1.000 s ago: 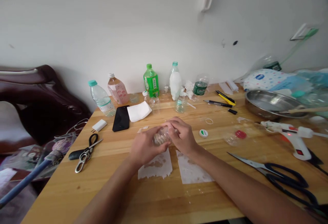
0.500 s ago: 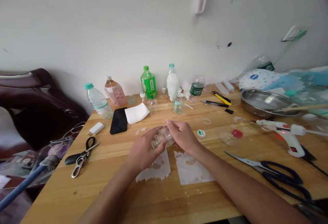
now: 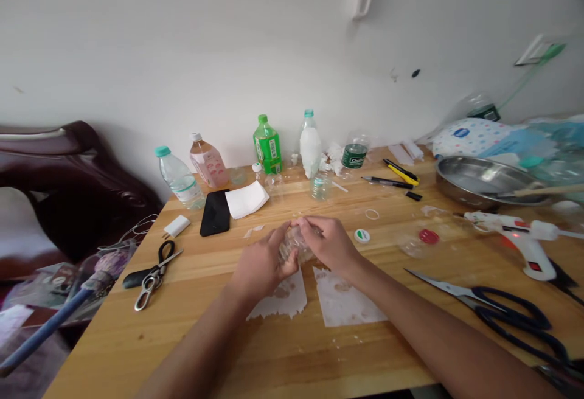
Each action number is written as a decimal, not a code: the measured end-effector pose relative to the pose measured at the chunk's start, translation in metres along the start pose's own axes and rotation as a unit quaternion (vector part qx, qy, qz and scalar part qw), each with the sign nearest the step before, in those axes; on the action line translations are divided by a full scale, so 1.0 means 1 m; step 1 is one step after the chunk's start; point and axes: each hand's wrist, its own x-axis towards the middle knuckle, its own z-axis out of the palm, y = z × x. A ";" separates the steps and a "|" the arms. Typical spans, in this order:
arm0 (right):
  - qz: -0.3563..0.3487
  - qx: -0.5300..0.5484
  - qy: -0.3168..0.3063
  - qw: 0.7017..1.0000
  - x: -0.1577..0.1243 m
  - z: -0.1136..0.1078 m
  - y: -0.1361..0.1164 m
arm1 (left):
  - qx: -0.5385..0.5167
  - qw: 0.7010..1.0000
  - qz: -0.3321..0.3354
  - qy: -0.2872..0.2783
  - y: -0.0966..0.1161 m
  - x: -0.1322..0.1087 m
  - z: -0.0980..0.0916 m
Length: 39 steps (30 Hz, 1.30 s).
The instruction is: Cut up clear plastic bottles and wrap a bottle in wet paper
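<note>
A clear ribbed piece of plastic bottle (image 3: pixel 294 242) is between my two hands above the middle of the wooden table. Curled round its left side is my left hand (image 3: pixel 262 262), fingers closed on it. My right hand (image 3: pixel 326 244) grips the right side, its fingertips meeting the left ones at the far edge. Much of the plastic is covered by my fingers. Beneath lie two stained pieces of white paper, one on the left (image 3: pixel 285 298) and one on the right (image 3: pixel 344 301). A white and green bottle cap (image 3: pixel 362 236) rests beside my right hand.
Large scissors (image 3: pixel 483 301), a glue gun (image 3: pixel 515 235) and a metal pan (image 3: pixel 483 183) occupy the right side. On the left are smaller scissors (image 3: pixel 152 274), a phone (image 3: pixel 215 212) and a charger (image 3: pixel 177 225). Several bottles, including a green one (image 3: pixel 268 146), stand along the wall.
The view has shifted slightly, so the table's objects appear a little further right. My hands keep hold of the plastic piece; my left fingers have moved closer to the right fingertips.
</note>
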 end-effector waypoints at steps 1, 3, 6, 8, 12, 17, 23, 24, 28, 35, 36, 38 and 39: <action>0.006 -0.001 -0.001 1.000 0.000 0.000 0.000 | 0.015 1.000 0.002 -0.009 0.002 0.000 -0.001; 0.020 -0.004 -0.004 1.000 -0.001 0.000 0.001 | 0.049 0.998 0.003 -0.028 0.007 0.000 -0.002; 0.043 -0.005 -0.011 0.999 -0.001 0.000 -0.001 | 0.102 0.994 0.008 -0.042 0.008 0.000 -0.002; 0.061 -0.003 -0.012 0.998 0.000 0.001 -0.002 | 0.124 0.992 0.022 -0.030 0.007 0.000 0.000; 0.105 0.001 0.008 0.994 0.002 0.003 -0.004 | 0.148 0.987 0.055 0.035 0.006 0.000 0.006; 0.151 0.028 -0.021 0.988 0.001 0.001 -0.004 | 0.163 0.983 0.059 0.053 0.011 0.002 0.007; 0.130 0.098 -0.019 0.987 0.005 -0.017 -0.009 | 0.114 0.981 0.061 0.147 -0.007 0.005 0.003; 0.107 0.099 0.009 0.989 0.006 -0.021 -0.010 | 0.104 0.978 0.052 0.171 -0.011 0.005 0.002; 0.045 0.089 -0.032 0.994 0.009 -0.035 -0.015 | 0.095 0.969 0.031 0.228 -0.026 0.005 -0.004; 0.079 0.156 -0.160 0.972 0.004 -0.034 -0.017 | 0.154 0.950 0.094 0.255 -0.037 0.004 -0.011; 0.091 0.165 -0.201 0.961 0.003 -0.033 -0.017 | 0.161 0.948 0.112 0.249 -0.038 0.003 -0.011; 0.120 0.200 -0.286 0.930 0.000 -0.031 -0.017 | 0.175 0.947 0.152 0.224 -0.039 0.003 -0.011; 0.136 0.226 -0.325 0.908 -0.001 -0.031 -0.017 | 0.178 0.947 0.170 0.207 -0.040 0.003 -0.012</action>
